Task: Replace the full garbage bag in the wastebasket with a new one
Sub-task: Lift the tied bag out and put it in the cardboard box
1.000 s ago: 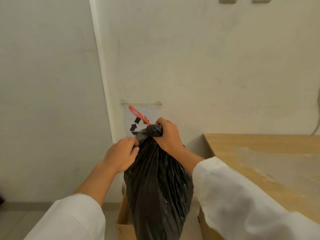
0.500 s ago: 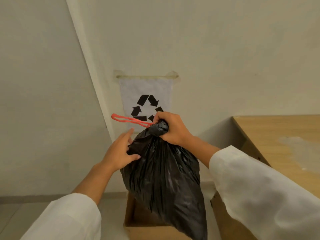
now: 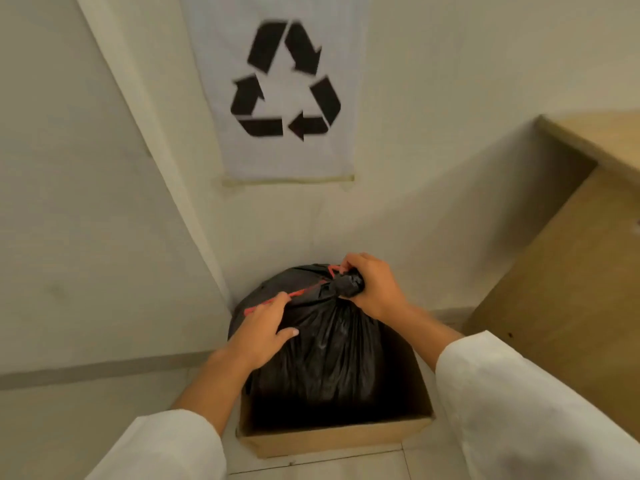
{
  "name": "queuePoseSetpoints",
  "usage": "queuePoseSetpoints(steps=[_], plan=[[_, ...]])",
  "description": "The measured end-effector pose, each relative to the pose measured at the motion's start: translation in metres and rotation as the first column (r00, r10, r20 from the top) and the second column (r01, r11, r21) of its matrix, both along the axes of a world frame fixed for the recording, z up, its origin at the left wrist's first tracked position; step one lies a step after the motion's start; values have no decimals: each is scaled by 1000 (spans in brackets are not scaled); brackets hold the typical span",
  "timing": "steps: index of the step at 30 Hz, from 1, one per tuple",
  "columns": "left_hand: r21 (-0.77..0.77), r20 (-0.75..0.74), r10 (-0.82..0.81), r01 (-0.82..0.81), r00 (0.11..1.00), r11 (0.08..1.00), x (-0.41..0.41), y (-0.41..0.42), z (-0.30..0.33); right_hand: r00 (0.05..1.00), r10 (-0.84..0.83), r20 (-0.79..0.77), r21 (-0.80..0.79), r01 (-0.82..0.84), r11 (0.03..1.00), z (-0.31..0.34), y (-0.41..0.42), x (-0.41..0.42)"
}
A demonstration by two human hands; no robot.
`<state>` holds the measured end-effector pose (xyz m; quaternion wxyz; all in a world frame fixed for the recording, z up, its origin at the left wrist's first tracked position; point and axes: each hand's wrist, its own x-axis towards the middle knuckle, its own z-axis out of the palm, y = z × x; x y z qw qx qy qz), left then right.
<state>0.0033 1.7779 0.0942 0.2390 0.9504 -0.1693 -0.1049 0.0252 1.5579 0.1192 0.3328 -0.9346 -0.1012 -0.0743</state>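
A full black garbage bag stands in the cardboard box wastebasket on the floor against the wall, its top rising above the box. My right hand grips the bag's gathered neck at the upper right. A red drawstring runs from that knot leftward across the top of the bag. My left hand rests on the bag's upper left side with its fingers spread, fingertips at the drawstring.
A paper sheet with a black recycling symbol is taped to the wall above the box. A wooden desk stands close on the right. A wall corner edge runs down to the box's left. Pale floor tiles lie to the left.
The bag has come down from chest height and now sits lower in the box. My view has tilted down. My left hand moved from the neck to the bag's side.
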Motion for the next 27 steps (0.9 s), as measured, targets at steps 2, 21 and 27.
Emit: queuePoseSetpoints(steps=[2,21,27], plan=[[38,-14,-16,16,1000,999,3,-7,-38,995,-85,-56,16,86,996,-43,-10,0],[268,88,-111,84,990,960,7,-23,43,917,-154,-368,-286,46,957,20,-15,-14],[219,278,-99,38,955,975,5,-34,222,952,-218,-214,-351,134,927,196,-31,-24]])
